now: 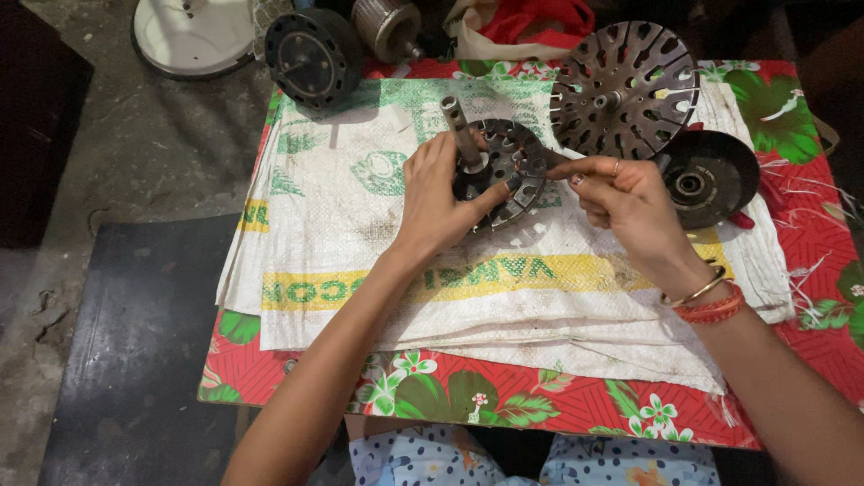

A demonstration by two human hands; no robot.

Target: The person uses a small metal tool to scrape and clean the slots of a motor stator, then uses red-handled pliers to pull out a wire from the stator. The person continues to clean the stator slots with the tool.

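Two hands on slotted metal disc [504, 171], left hand [436, 202] gripping it, right hand [621, 202] pinching its rim (over white printed sack [360, 225]).

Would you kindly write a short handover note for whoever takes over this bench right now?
Left hand: grips the slotted metal disc by its hub, shaft pointing up.
Right hand: fingertips pinched at the disc's right edge; what they pinch is too small to tell.
Nearby on the woven sack: a second slotted disc and a dark round cover.
Done: disc lifted onto the sack.
Left: the work at its slots appears unfinished.
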